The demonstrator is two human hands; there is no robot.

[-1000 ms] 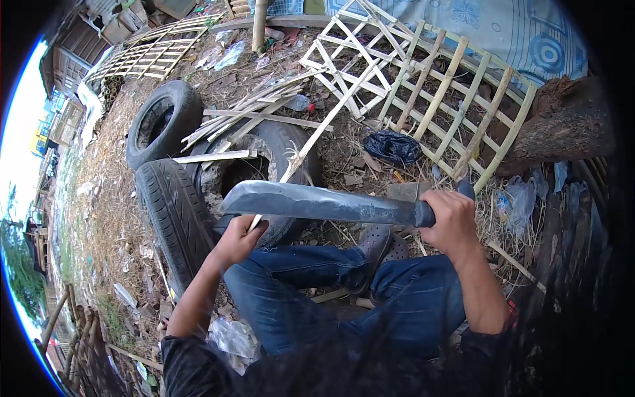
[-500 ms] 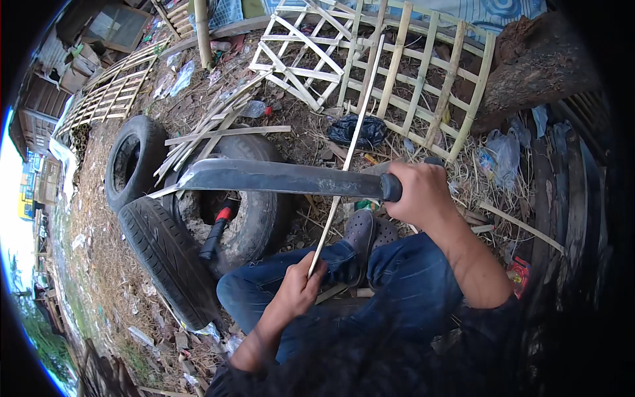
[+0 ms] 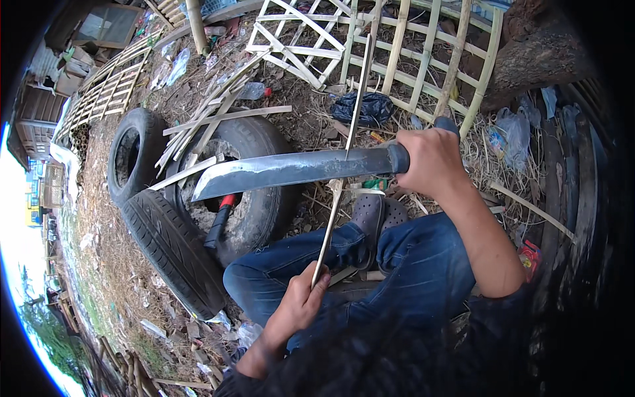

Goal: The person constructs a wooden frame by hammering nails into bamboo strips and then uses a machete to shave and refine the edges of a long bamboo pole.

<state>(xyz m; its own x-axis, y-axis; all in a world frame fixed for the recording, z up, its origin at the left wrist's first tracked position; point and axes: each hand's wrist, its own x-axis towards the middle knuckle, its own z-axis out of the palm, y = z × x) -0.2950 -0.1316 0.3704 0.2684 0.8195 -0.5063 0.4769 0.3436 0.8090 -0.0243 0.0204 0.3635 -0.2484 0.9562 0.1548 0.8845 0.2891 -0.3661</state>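
My right hand (image 3: 431, 164) is closed round the dark handle of a machete (image 3: 284, 173). The long grey blade reaches to the left and crosses a thin bamboo strip (image 3: 329, 231), touching it or lying just over it. Pale splinters stick out from the strip just below the blade. My left hand (image 3: 304, 298) grips the strip's near end between thumb and fingers, close above my lap. From there the strip slants up and away, past the blade, toward a bamboo lattice panel (image 3: 426, 86).
Left of my legs lie several tyres (image 3: 175, 255); inside one is a black-and-red handled tool (image 3: 221, 221). Cut bamboo strips (image 3: 205, 122) are piled across a tyre. A black plastic bag (image 3: 360, 109) lies ahead, and a tree trunk (image 3: 529, 69) stands at far right.
My right hand has moved slightly away from me with the machete, and its blade now slopes down toward the tip. Splinters now show on the strip below the blade. My left hand keeps its grip.
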